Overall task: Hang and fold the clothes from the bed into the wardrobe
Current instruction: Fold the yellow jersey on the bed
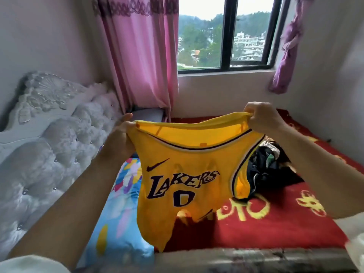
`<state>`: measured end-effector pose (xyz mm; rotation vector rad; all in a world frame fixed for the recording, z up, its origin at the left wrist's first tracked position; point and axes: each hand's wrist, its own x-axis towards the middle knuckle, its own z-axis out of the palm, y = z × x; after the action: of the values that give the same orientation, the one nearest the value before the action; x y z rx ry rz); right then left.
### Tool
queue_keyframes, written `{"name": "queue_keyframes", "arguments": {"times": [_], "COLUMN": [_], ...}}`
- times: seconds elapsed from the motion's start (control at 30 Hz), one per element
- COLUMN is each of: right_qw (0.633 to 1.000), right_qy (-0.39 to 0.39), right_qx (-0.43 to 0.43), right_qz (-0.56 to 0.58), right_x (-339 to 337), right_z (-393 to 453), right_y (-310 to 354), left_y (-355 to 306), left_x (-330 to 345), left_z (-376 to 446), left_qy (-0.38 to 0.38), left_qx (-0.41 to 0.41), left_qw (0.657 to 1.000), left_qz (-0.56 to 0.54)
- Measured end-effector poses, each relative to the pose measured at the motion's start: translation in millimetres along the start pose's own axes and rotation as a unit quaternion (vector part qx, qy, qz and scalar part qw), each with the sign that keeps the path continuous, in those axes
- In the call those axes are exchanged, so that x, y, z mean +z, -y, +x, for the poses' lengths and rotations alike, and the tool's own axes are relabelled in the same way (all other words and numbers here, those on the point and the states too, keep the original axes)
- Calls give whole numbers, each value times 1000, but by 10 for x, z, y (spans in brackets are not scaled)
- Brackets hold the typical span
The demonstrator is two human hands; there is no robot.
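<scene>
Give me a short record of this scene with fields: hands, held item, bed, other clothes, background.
left hand: left hand grips one shoulder of the jersey
right hand: right hand grips the other shoulder
held item: yellow Lakers jersey, number 0, held spread above the bed
bed: red blanket; blue floral pillow
other clothes: dark clothes pile behind the jersey
background: window, pink curtain

Person seen from head height: two bare forearms reach into view, one from each lower corner. The left hand [124, 133] and right hand [262, 117] wear no gloves, rings or watch. A short white sleeve [29, 265] covers the left upper arm; a matching white sleeve edge [352, 223] shows at the right arm.
</scene>
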<state>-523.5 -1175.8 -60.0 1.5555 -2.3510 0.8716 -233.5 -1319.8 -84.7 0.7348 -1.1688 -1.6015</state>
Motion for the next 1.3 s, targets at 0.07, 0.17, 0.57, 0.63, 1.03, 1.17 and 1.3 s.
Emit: {"name": "queue_keyframes", "arguments": {"times": [0.07, 0.17, 0.57, 0.63, 1.03, 1.17, 1.3], "right_qw": [985, 912, 935, 927, 878, 881, 912], "right_qy": [-56, -103, 214, 262, 328, 352, 350], "right_qx": [74, 170, 114, 125, 197, 210, 180], "right_qz": [149, 357, 258, 238, 288, 236, 115], "right_x": [-109, -223, -410, -263, 871, 1715, 2714], "right_z": [-72, -235, -740, -825, -388, 283, 977], "right_y": [40, 120, 118, 56, -770, -1008, -1403], "left_y": [-69, -133, 583, 701, 1623, 1999, 2447], "left_x": [66, 115, -254, -371, -635, -646, -708], "left_z": [-108, -233, -580, -647, -120, 527, 1306], "left_qy": [-47, -26, -68, -37, -18, -36, -24], "left_qx": [80, 145, 496, 475, 321, 221, 146], "left_qw": [996, 989, 715, 714, 744, 755, 740], "left_qz": [11, -2, 487, 513, 586, 616, 656]}}
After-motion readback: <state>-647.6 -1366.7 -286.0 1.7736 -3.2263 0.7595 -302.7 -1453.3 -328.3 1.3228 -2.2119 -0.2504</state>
